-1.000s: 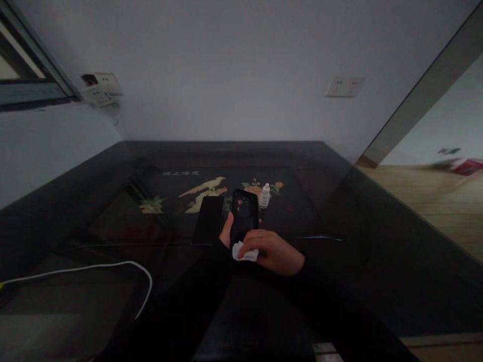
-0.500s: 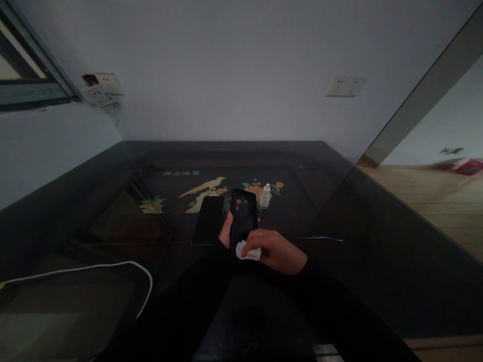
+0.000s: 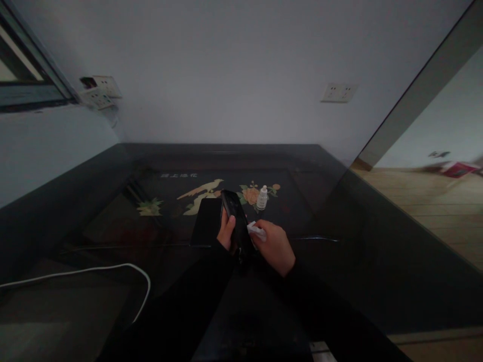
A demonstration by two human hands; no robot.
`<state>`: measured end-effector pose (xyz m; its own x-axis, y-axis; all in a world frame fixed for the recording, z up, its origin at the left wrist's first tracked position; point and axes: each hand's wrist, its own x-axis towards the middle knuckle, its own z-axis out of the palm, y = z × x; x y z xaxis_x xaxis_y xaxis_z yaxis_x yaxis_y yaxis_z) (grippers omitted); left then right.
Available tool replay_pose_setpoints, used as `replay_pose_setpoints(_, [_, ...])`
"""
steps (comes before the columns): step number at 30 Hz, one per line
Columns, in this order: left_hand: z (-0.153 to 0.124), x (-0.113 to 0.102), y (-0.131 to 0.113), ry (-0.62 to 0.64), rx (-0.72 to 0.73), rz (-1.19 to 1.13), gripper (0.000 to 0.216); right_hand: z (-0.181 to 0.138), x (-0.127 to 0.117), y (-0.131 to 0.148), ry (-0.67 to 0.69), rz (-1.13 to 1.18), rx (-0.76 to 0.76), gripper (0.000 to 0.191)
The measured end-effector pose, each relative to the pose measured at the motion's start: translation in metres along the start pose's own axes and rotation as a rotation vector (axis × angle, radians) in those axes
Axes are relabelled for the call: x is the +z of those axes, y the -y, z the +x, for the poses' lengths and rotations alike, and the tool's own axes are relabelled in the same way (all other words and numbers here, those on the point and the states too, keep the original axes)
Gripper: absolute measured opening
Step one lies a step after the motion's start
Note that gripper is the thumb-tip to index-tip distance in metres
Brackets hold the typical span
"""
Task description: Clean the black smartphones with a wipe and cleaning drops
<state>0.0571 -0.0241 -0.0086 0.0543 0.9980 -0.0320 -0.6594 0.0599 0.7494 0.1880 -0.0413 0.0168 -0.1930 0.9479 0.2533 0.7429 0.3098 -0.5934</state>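
Note:
My left hand [image 3: 227,232] grips a black phone case [image 3: 238,221], tilted over the table with one side edge turned up. My right hand [image 3: 274,245] pinches a folded white tissue [image 3: 257,231] against the case's right edge. On the table just left of the case lies a black smartphone [image 3: 207,222], screen up. A small white bottle [image 3: 261,198] with a cap stands upright beyond my right hand. The fingers behind the case are partly hidden.
The dark glossy table [image 3: 324,281] carries a bird-and-flower picture. A white cable [image 3: 94,269] curves across the left side. Wall sockets [image 3: 338,92] sit on the wall behind, and a red and white object [image 3: 458,169] lies on the floor at far right.
The phone case has turned from facing me to an edge-on tilt. My right hand, with the tissue, has moved from the case's lower face to its right edge.

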Motion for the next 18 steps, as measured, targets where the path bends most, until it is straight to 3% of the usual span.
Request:
replay_pose_setpoints(5, [-0.001, 0.001, 0.006, -0.022, -0.002, 0.025, 0.087, -0.002, 0.001, 0.005, -0.020, -0.110, 0.018, 0.006])
replay_pose_setpoints(8, [-0.002, 0.003, 0.010, -0.037, 0.041, -0.002, 0.085, 0.018, 0.001, 0.008, -0.073, -0.134, 0.024, 0.007])
replay_pose_setpoints(14, [-0.008, 0.007, 0.010, 0.033, -0.077, -0.015, 0.090, 0.064, 0.000, 0.013, -0.159, -0.141, 0.035, 0.018])
replay_pose_setpoints(18, [-0.009, 0.008, 0.010, -0.015, -0.021, -0.010, 0.085, 0.055, 0.001, 0.010, -0.142, -0.134, 0.024, 0.015])
